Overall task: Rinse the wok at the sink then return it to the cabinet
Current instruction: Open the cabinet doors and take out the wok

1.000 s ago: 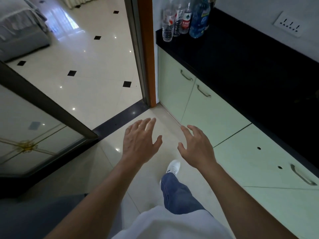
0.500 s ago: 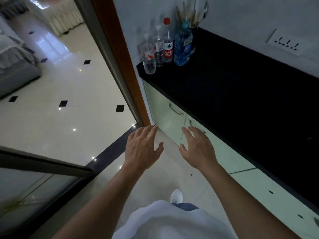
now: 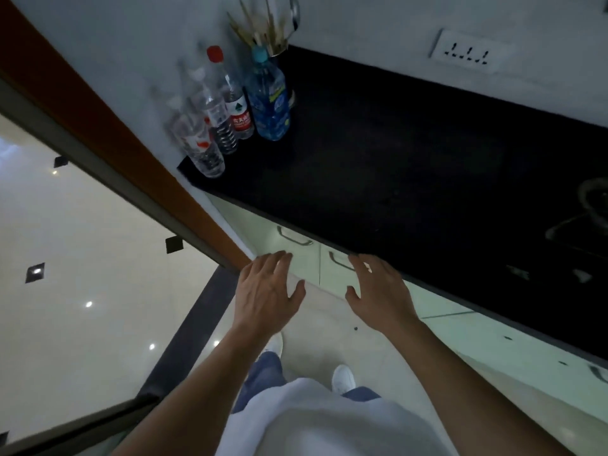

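Kitchen: black counter (image 3: pixel 394 179) along wall, pale green cabinet (image 3: pixel 307 263) beneath, doors closed. Our left hand (image 3: pixel 266 291) and right hand (image 3: pixel 381 291) out in front, palms down, fingers spread and relaxed, holding nothing. Both near cabinet doors; right fingertips overlap door handle (image 3: pixel 337 262) in view, contact unclear. Bottles (image 3: pixel 237 116) and cup of chopsticks (image 3: pixel 273 34) at counter's far corner by door frame. Where wok is, we cannot tell.

You can read no text for certain. The red-capped bottle (image 3: pixel 233 102) on the tabletop (image 3: pixel 394 176) has a red label with white characters, too blurred to make out. The yellow-green print on the blue bottle (image 3: pixel 270 103) beside it is just as smeared.
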